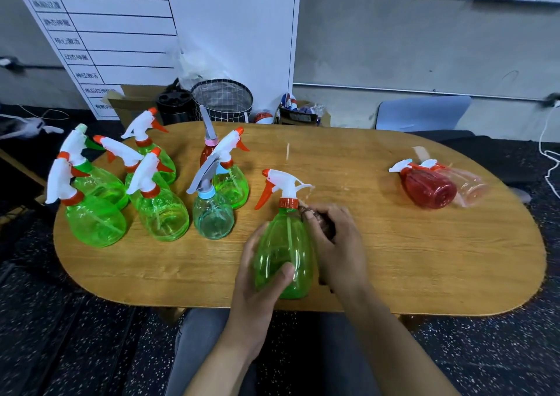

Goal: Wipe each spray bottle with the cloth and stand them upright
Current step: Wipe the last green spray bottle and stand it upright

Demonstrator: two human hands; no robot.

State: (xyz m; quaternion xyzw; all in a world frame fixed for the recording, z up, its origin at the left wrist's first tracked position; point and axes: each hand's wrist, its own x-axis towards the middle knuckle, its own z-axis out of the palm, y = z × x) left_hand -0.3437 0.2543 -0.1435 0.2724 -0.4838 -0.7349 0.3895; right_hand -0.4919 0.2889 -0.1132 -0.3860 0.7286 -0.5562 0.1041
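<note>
Head cam shows the left hand (260,277) wrapped around a green spray bottle (285,244) standing at the near edge of the wooden table (424,259), thumb across its front. The right hand (336,244) is bunched around a dark cloth (321,220) pressed against the bottle's shoulder. More bottles stand upright on the left; a red bottle (427,188) and a pale pink one (468,185) lie on their sides far right.
</note>
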